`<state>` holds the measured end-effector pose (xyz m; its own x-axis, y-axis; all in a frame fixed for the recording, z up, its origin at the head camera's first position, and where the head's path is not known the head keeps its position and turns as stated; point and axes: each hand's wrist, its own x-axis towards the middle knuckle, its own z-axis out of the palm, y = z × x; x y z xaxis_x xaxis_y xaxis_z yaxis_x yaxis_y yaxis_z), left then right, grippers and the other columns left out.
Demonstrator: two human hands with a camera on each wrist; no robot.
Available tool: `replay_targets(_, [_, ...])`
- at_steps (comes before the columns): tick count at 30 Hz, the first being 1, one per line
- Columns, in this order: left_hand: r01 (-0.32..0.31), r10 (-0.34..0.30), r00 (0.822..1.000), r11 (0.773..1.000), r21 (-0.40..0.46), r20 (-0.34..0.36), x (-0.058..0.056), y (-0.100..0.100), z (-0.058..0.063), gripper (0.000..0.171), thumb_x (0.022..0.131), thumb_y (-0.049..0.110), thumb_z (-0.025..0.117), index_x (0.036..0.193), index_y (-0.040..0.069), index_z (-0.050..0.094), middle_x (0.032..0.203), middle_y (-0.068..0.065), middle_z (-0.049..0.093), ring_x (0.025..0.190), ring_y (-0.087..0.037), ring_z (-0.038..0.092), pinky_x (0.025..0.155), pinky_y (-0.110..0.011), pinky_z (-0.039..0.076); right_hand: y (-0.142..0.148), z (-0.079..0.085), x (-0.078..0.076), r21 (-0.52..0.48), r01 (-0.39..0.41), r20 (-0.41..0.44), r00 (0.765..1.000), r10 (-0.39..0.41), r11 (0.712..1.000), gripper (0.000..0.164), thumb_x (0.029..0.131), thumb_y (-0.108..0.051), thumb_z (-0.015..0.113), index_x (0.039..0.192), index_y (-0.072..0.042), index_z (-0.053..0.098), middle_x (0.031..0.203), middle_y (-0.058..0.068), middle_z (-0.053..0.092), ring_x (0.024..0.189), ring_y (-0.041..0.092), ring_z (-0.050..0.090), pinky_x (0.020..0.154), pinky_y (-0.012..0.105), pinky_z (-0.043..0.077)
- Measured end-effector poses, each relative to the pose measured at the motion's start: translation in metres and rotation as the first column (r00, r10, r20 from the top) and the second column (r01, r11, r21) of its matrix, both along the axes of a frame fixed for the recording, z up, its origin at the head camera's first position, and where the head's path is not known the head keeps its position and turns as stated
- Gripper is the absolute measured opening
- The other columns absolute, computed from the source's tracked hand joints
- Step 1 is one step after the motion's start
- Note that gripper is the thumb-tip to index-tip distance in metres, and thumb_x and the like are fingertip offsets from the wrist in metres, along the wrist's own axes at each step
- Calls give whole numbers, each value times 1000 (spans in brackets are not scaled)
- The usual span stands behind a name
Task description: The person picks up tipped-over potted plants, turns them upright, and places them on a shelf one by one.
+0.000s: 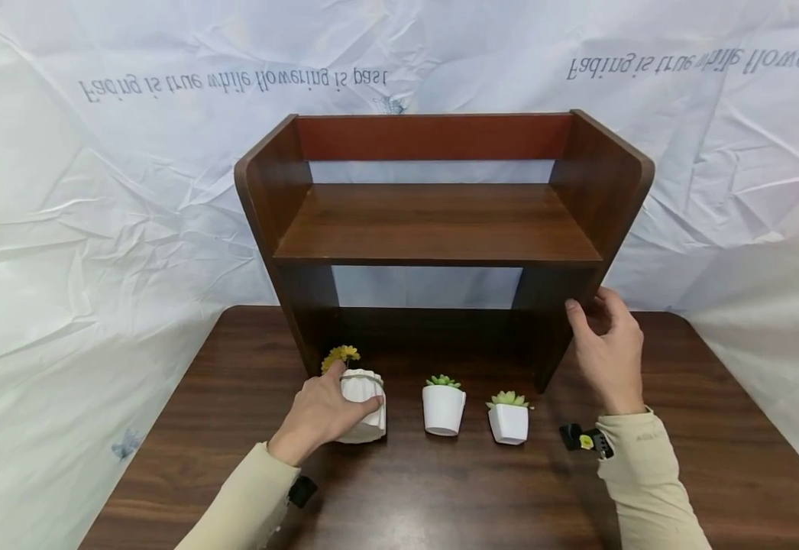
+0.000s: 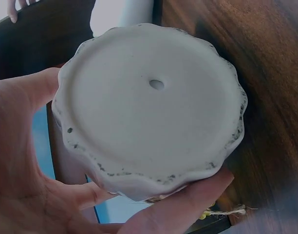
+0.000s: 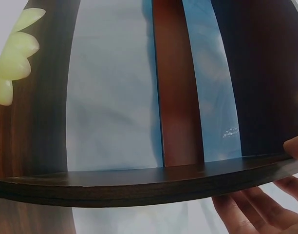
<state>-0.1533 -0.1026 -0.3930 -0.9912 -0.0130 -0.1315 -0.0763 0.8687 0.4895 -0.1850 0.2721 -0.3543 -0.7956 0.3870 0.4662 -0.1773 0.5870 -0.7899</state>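
My left hand (image 1: 327,412) holds a white fluted flowerpot (image 1: 361,409) with yellow flowers (image 1: 340,357). In the left wrist view, thumb and fingers curve round its scalloped base (image 2: 149,107), which has a small hole and dark specks on its rim. My right hand (image 1: 609,355) grips the right side panel of a brown wooden desk shelf (image 1: 434,221), thumb on the near side and fingers behind its edge. In the right wrist view, the fingertips (image 3: 261,209) wrap that panel's edge (image 3: 139,192). The shelf has an upper and a lower level.
Two small white pots with green succulents, a round one (image 1: 443,410) and a square one (image 1: 509,422), are in front of the shelf on the dark wooden table (image 1: 399,496). A wrinkled white sheet (image 1: 131,229) with printed lettering hangs behind and at the sides.
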Motion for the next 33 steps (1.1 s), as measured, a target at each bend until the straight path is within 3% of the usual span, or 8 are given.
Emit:
replay_targets(10, [22,-21,999,1000,16,-43,4,-2,1,89,78,58,78,144,5,50,119,-24,68,103,-39,68,83,-50,58,-2,1,1,1,-9,-1,1000,9,1000,36,101,-32,62,133,-15,65,122,13,70,94,-14,52,84,19,42])
replay_targets(18, [13,-11,998,1000,18,-63,9,-2,3,90,77,56,80,147,8,49,127,-28,62,108,-46,65,85,-53,56,-2,0,2,7,-13,-1,1000,13,1000,37,101,-32,61,133,-13,64,123,12,70,95,-12,52,83,17,41])
replay_targets(27, [23,-19,995,999,46,-94,15,-2,10,95,77,55,82,150,6,46,133,-28,58,107,-46,65,85,-54,57,-3,0,4,11,-15,1,1000,15,1000,37,102,-31,61,134,-14,64,125,12,69,96,-12,52,84,18,42])
replay_targets(33, [9,-3,994,998,61,-111,18,-1,14,86,76,54,84,143,9,52,120,-23,60,89,-36,65,71,-45,55,-3,0,4,13,-12,-3,1000,12,1000,37,102,-31,61,134,-13,64,126,12,70,96,-13,52,84,16,42])
